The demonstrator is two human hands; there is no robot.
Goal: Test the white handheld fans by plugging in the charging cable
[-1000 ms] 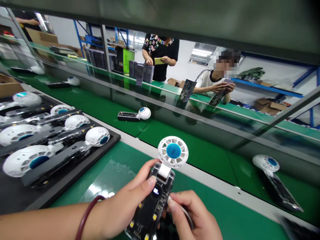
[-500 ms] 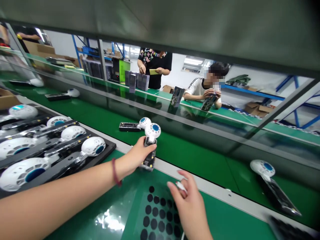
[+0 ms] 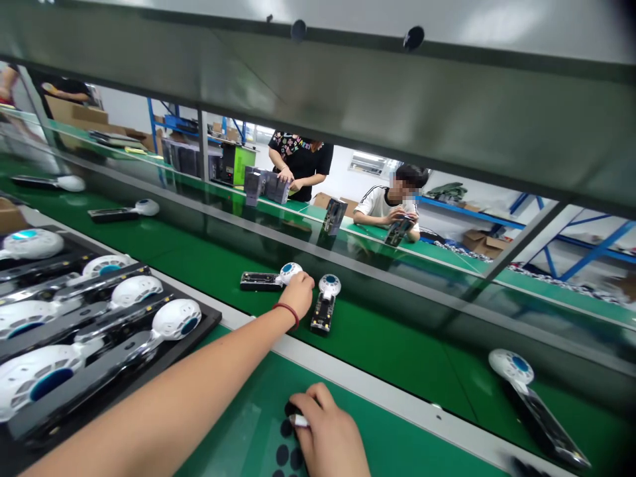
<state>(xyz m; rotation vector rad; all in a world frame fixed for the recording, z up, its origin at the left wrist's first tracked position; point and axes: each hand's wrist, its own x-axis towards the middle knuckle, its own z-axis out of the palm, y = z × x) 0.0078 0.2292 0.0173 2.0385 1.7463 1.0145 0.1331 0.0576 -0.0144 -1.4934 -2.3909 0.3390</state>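
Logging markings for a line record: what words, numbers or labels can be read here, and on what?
None can be read.
Black T-shirt print: too blurred.
Boxes: too small.
Fan device by the left hand: no legible marking.
White piece in the right hand: no legible marking.

Small handheld fan [image 3: 325,305], flat on the green belt just to the right of the left fingers [image 3: 307,283], seemingly clear of them. Round white head with a blue centre at the far end, level with the fingertips; black open body with yellow spots pointing back toward the wrist. Small white piece [image 3: 299,420], pinched under the curled right fingers [image 3: 318,399], only its end showing at their left.
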